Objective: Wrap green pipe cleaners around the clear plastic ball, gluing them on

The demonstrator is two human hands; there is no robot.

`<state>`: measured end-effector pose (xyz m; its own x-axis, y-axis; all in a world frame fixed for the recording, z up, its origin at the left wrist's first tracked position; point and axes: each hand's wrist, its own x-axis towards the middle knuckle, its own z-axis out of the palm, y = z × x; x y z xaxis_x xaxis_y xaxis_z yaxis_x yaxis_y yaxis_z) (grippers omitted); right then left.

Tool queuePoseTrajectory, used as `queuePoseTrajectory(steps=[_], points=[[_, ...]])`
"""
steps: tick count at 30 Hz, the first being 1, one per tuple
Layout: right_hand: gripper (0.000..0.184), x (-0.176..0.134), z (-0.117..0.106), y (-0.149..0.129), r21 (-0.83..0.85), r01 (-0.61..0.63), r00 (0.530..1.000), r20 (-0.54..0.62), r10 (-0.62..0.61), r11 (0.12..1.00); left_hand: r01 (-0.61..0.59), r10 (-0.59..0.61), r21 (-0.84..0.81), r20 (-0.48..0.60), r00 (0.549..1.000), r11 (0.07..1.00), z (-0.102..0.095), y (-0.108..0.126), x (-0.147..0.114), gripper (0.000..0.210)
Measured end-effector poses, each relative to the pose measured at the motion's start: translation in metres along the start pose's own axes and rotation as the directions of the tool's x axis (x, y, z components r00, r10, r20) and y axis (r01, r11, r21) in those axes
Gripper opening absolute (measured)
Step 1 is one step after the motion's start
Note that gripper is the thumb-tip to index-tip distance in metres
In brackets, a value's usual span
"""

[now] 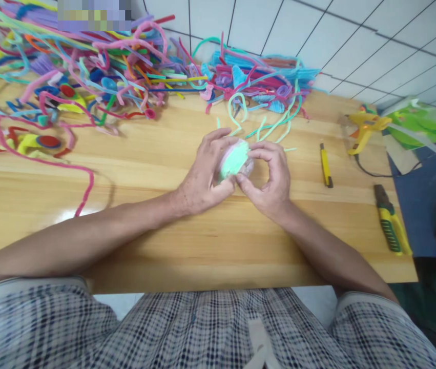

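Between my two hands is a small rounded piece, mint green on its upper face and pale pinkish-white at its edges. My left hand is curled round its left side, thumb at the bottom and fingers over the top. On the right, my right hand pinches its edge with thumb and fingertips. The fingers hide part of the piece, and its finer detail is blurred. Just beyond the hands lie mint-green pipe cleaners, loose on the wooden table.
A heap of coloured pipe cleaners spreads along the back left, with a bundle of blue ones beside it. At right are a yellow utility knife, green-and-yellow pliers and a yellow glue gun with its cord. White tiles stand behind.
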<state>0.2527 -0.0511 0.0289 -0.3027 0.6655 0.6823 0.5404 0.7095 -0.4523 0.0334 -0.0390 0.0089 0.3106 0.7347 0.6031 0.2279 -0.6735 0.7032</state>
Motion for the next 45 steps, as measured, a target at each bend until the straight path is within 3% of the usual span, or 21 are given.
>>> queuePoseTrajectory(steps=[7,14,22,33,45], points=[[0.024,0.0011,-0.0036,0.0002,0.013,0.015,0.999,-0.036,-0.014,1.000,-0.085,0.085,0.106,0.003,0.996,0.991,0.0024,-0.0031,-0.0004,0.059],[0.015,0.0002,-0.0028,0.0039,0.021,-0.010,0.995,-0.102,0.012,1.000,-0.082,0.069,0.147,0.088,0.994,0.986,-0.0029,0.0018,0.0002,0.057],[0.013,0.0020,-0.0030,0.0038,0.006,-0.016,0.993,-0.120,0.016,1.000,-0.087,0.076,0.129,0.091,0.993,0.988,-0.0010,0.0034,0.0022,0.057],[0.021,0.0021,0.0041,0.0068,0.169,-0.112,0.984,-0.120,0.133,0.979,-0.095,0.081,0.139,0.100,0.992,0.986,0.0000,0.0045,0.0009,0.059],[0.028,0.0036,0.0036,0.0070,0.185,-0.101,0.988,-0.094,0.120,0.977,-0.090,0.068,0.145,0.150,0.986,0.985,-0.0038,0.0023,-0.0011,0.068]])
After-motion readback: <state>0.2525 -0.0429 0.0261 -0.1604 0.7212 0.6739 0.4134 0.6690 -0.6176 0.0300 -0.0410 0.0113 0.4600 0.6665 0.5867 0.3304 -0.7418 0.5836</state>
